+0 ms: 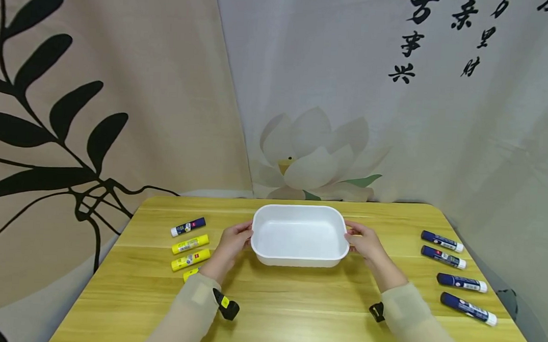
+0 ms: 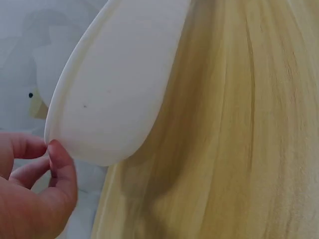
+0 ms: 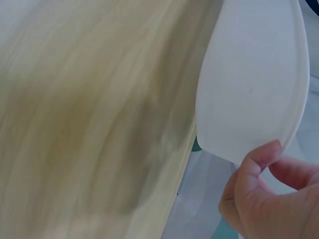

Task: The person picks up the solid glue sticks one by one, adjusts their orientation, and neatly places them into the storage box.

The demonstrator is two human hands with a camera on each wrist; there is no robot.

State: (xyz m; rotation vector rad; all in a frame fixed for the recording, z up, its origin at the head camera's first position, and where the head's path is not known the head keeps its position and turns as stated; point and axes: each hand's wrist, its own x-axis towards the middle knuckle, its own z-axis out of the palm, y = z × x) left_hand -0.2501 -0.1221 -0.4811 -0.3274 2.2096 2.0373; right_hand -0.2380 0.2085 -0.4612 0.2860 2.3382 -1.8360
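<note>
White tub (image 1: 301, 236): plain, shallow, rectangular with rounded corners and a smooth, slightly lipped rim; a small dark speck (image 2: 84, 106) marks its outer wall.
Tub's place: just below centre of the head frame, over the desk (image 1: 295, 315); whether its base touches wood, I cannot tell.
Left hand (image 1: 231, 246): thumb and fingers pinch the tub's left end.
Right hand (image 1: 367, 245): pinches its right end.
Navy tubes (image 1: 462, 283): four, white-ended, lower right.
Yellow tubes (image 1: 190, 259): lower left, below another navy tube (image 1: 188, 227).
</note>
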